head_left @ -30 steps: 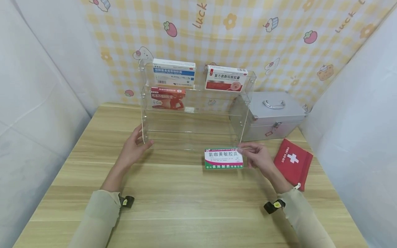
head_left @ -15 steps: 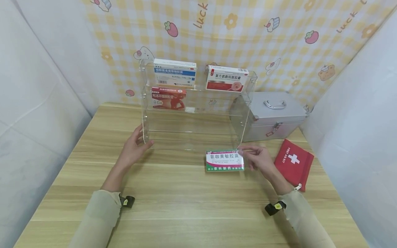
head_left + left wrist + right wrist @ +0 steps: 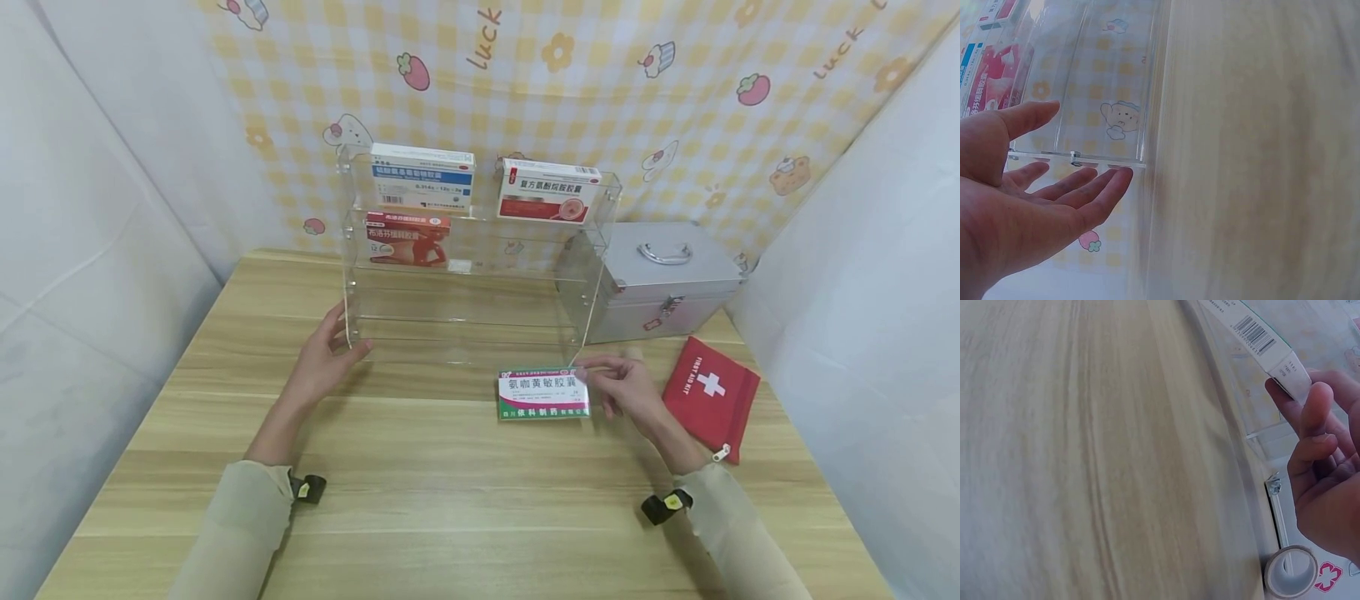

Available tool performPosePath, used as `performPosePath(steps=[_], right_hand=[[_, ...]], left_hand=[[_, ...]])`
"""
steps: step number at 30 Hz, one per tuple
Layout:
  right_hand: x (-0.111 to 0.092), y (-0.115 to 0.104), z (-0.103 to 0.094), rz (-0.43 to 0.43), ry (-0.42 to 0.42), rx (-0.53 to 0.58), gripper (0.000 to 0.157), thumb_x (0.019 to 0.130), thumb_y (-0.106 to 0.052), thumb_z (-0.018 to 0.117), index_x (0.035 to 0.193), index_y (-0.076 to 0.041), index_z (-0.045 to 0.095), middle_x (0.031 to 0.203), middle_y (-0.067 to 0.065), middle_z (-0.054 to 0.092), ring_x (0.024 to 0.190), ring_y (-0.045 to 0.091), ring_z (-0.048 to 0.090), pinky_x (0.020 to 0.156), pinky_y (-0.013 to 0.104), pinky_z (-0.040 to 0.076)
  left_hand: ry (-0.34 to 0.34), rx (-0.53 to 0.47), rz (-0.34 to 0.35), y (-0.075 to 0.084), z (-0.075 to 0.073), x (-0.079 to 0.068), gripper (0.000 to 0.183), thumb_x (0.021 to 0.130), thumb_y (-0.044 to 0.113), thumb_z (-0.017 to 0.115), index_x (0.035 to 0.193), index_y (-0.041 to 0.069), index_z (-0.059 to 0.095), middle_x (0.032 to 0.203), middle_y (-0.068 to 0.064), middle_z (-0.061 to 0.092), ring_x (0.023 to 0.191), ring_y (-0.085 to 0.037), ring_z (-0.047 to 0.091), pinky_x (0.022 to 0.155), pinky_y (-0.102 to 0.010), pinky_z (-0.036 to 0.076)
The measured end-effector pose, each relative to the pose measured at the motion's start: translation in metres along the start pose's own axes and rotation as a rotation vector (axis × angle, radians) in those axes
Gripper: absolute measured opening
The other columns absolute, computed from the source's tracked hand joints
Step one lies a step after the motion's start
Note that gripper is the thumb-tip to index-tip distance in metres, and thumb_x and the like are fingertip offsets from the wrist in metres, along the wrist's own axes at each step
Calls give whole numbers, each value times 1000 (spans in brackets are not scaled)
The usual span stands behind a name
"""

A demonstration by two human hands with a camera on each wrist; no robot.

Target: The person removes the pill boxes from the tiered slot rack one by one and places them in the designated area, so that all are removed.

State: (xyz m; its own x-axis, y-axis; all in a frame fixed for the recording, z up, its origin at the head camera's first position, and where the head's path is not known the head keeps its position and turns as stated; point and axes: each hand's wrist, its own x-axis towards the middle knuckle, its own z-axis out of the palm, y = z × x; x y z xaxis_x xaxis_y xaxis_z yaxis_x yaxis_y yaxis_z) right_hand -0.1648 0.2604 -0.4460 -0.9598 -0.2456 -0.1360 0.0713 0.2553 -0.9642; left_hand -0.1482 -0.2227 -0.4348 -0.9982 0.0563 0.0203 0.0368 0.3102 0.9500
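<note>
Right hand [image 3: 1333, 478] pinching white barcoded box [image 3: 1259, 339], clear shelf [image 3: 1251, 403] behind, wood-grain tabletop [image 3: 1097, 450]

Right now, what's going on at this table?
A person's right hand holds one end of a green-and-white medicine box in front of a clear rack. The left hand is at the rack's left side. Three other boxes stand on the rack's upper two levels. A silver case and red pouch sit to the right.
</note>
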Motion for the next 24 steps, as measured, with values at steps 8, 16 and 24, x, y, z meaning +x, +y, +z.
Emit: performPosePath(steps=[8,16,24], right_hand=[[0,7,-2,24,-35,-47,42,89,-27,74,122,-2,66,63,17,62,38,14,49,33,21,32],[1,7,-4,-13,-32,-218,32,89,-32,73,114,-13,73,61,23,60,38,16,49,31,23,34],[3,-1,-2,-25,-44,-361,27,90,-29,73,111,-13,73,67,14,65,39,18,49,32,25,38]], left_hand=[[-14,-18,-7,-1,0,0,80,97,25,64,159,29,13,153,-25,27,135,-47,35,101,-61,39],[-11,-29,-12,1,0,0,80,97,23,64,158,32,14,154,-24,27,135,-46,35,102,-60,39],[1,-15,-21,1,0,0,79,96,26,65,158,33,16,153,-24,29,135,-46,35,101,-59,40]])
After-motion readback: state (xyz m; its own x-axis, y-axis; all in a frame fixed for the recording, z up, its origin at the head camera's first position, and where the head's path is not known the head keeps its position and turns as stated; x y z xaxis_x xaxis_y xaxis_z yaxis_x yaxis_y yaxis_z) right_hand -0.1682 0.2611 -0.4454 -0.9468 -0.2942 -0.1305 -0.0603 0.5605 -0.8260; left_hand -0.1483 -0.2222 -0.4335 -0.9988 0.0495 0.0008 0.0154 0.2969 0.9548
